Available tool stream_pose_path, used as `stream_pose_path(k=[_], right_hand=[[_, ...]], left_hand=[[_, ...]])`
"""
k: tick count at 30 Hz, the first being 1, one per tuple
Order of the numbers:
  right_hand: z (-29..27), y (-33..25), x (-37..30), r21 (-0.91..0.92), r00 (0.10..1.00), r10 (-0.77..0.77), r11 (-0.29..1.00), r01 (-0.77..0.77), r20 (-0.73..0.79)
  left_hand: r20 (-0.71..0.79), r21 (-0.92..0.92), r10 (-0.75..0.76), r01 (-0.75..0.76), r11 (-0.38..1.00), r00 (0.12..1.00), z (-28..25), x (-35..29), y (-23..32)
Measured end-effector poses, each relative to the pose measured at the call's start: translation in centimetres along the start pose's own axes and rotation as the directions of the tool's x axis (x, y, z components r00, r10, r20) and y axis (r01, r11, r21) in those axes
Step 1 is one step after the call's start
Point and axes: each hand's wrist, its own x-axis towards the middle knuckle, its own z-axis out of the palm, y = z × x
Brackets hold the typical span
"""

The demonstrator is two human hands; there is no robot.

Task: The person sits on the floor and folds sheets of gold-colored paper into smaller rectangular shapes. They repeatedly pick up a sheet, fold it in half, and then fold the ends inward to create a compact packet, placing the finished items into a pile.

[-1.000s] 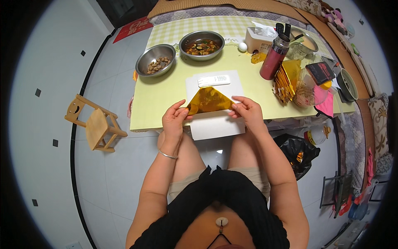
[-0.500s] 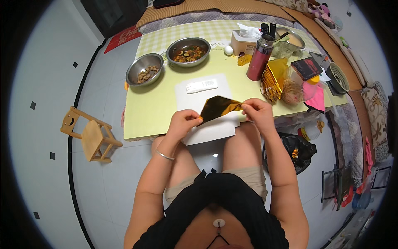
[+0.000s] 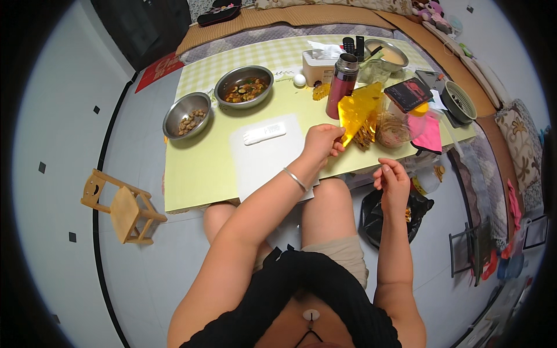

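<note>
My left hand (image 3: 325, 143) reaches across to the right and pinches the lower edge of a shiny gold foil sheet (image 3: 358, 110). The foil rises in front of a dark red flask (image 3: 341, 87), beside a stack of gold foil pieces (image 3: 365, 137) on the table. My right hand (image 3: 392, 181) hangs just off the table edge, above a black plastic bag (image 3: 371, 214). Its fingers are loosely bent and apart, with nothing visible in them. On the table's left part, a narrow white object (image 3: 264, 134) lies on a white sheet (image 3: 255, 165).
Two steel bowls with food, a nearer one (image 3: 172, 119) and a farther one (image 3: 223, 100), stand at the table's left. A tissue box (image 3: 316, 68), white egg (image 3: 299, 80), clear jar (image 3: 390, 138), phone (image 3: 409, 94) and green basket (image 3: 461, 100) crowd the right. A small wooden chair (image 3: 125, 211) stands left.
My left hand has carried the gold foil rightward to the stack by the flask. My right hand has let go of the foil and moved down and right, over the black bag.
</note>
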Motion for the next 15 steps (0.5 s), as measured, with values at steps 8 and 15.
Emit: stream_pose_path(k=[8,15], right_hand=[[-1.3,1.7,-1.4,0.042,0.996,0.071,0.997,-0.069,-0.047],[0.4,2.7,-1.4,0.052,0.996,0.086,0.995,-0.086,0.009]], left_hand=[[-0.045,-0.034,-0.012,0.011,0.999,0.999,6.4,3.6,-0.5],[-0.100,0.215,0.059,-0.037,0.976,0.993,6.8,6.3,0.1]])
